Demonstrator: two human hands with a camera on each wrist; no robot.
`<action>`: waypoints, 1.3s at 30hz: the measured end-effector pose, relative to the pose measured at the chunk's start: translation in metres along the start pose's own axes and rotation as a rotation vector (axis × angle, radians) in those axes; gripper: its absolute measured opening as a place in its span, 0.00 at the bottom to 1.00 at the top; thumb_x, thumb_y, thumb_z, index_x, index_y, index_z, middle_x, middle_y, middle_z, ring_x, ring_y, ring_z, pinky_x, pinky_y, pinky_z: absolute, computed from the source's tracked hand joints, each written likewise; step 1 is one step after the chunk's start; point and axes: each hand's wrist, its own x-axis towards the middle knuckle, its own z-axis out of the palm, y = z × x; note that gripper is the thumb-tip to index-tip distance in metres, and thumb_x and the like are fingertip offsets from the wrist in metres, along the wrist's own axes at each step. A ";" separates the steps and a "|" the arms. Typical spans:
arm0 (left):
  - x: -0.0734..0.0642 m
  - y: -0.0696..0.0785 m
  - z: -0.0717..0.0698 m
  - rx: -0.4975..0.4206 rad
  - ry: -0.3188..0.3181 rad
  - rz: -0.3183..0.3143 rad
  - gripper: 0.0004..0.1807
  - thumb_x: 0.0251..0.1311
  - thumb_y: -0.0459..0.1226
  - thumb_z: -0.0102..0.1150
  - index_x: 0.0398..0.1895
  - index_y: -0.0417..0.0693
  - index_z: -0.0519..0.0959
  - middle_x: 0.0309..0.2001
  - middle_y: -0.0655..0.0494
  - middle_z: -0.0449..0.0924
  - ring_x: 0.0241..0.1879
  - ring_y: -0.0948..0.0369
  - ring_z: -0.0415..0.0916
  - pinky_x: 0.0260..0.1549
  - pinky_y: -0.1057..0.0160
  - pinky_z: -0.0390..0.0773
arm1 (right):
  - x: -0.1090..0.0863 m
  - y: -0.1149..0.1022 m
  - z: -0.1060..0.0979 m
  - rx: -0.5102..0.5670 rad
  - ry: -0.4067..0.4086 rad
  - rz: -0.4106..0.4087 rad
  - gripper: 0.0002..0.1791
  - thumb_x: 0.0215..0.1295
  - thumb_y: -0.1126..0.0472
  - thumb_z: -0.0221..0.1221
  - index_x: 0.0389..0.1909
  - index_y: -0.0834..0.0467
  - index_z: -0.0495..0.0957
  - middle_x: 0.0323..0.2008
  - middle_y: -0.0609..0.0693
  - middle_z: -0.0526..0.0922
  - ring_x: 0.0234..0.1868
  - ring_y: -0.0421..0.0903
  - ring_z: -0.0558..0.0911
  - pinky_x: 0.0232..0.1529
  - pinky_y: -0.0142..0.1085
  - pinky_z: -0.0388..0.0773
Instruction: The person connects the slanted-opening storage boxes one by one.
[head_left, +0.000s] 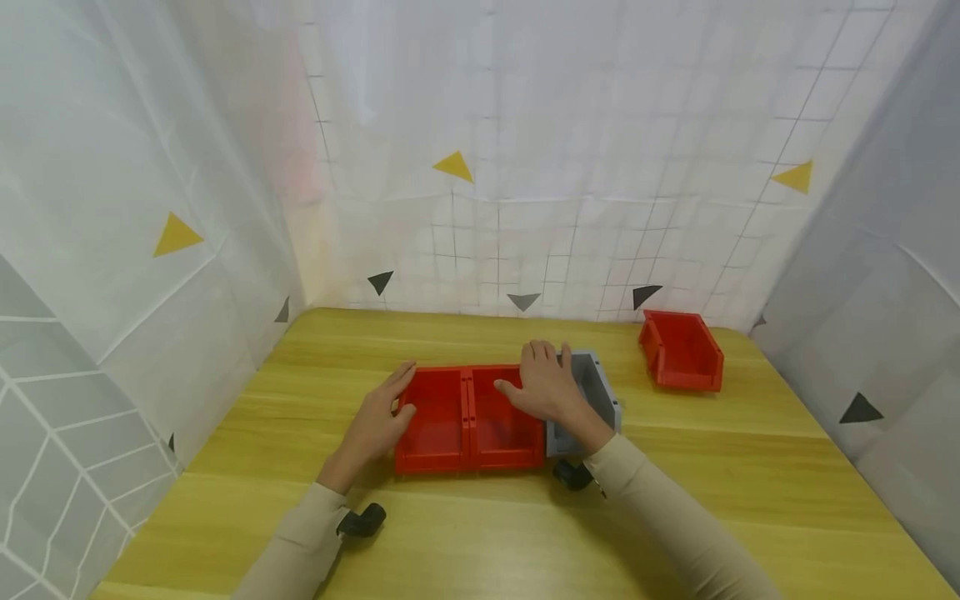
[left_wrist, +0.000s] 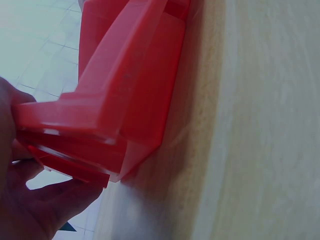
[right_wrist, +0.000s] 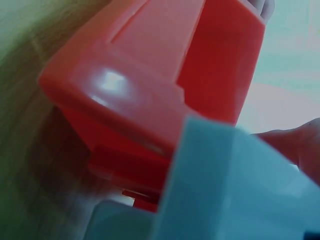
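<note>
Two red plastic storage bins stand side by side on the wooden table, the left red bin [head_left: 427,460] and the middle red bin [head_left: 506,459], with a grey storage bin [head_left: 594,387] against the right side. My left hand [head_left: 375,425] holds the left bin's outer side wall; in the left wrist view its fingers [left_wrist: 75,197] bend around the rim. My right hand [head_left: 551,387] rests over the edge where the middle bin meets the grey one, fingers extended toward the back, thumb spread over the red bin. The right wrist view shows the grey bin blurred up close.
Another red bin [head_left: 682,382] stands apart at the table's back right. White curtains [head_left: 600,167] with yellow and dark triangles enclose the table [head_left: 480,542] at the back and sides. A black device [head_left: 362,521] is worn at each wrist.
</note>
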 end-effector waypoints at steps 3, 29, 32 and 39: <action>0.000 0.000 0.001 -0.007 0.004 0.005 0.37 0.67 0.28 0.55 0.80 0.38 0.61 0.80 0.52 0.56 0.76 0.49 0.59 0.44 0.51 0.76 | -0.001 0.001 0.008 0.009 0.003 -0.003 0.49 0.72 0.38 0.57 0.74 0.75 0.58 0.74 0.69 0.60 0.75 0.65 0.57 0.73 0.68 0.34; -0.001 -0.002 0.000 0.000 -0.019 -0.019 0.37 0.68 0.29 0.55 0.80 0.40 0.61 0.81 0.53 0.55 0.77 0.50 0.55 0.66 0.43 0.69 | -0.008 0.005 0.027 0.109 0.036 0.006 0.48 0.71 0.42 0.61 0.75 0.74 0.57 0.74 0.69 0.60 0.75 0.65 0.56 0.73 0.67 0.31; -0.002 -0.002 0.000 0.001 -0.026 -0.017 0.37 0.68 0.30 0.54 0.81 0.41 0.60 0.81 0.53 0.55 0.77 0.50 0.56 0.60 0.46 0.75 | -0.009 0.006 0.028 0.139 0.046 0.004 0.47 0.71 0.43 0.61 0.75 0.74 0.58 0.74 0.68 0.60 0.75 0.65 0.56 0.73 0.67 0.30; -0.003 -0.001 -0.004 -0.012 -0.018 0.012 0.37 0.67 0.29 0.55 0.80 0.39 0.61 0.80 0.53 0.56 0.76 0.49 0.58 0.58 0.46 0.77 | -0.009 0.011 0.025 0.234 0.048 -0.034 0.45 0.73 0.42 0.59 0.75 0.72 0.61 0.74 0.68 0.62 0.76 0.66 0.56 0.73 0.68 0.31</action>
